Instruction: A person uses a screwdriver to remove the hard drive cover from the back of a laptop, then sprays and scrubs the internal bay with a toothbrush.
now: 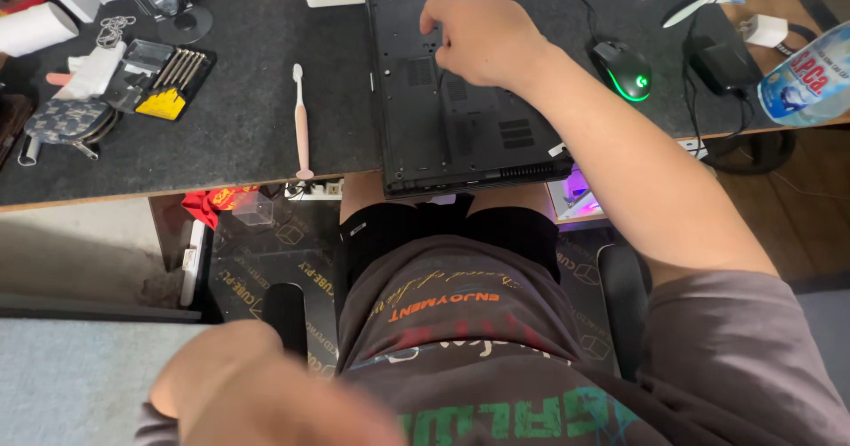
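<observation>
Pressing my right hand onto the upturned black laptop at twelve o'clock, fingers curled, pinching nothing, to steady it. My left hand, seven o'clock, blurs; grip unreadable. Screwdriver set waits at ten.

Even daylight falls across the dark tabletop, brightest toward the upper right, where a clear plastic bottle and the wooden edge catch the light. Shadows stay soft and short; a pale sheen lies along the black laptop underside. A mouse glows green. The right hand is fairly sharp, while the left hand, close to the lens, is smeared by motion blur. The wide lens bows the tabletop edge slightly.
</observation>
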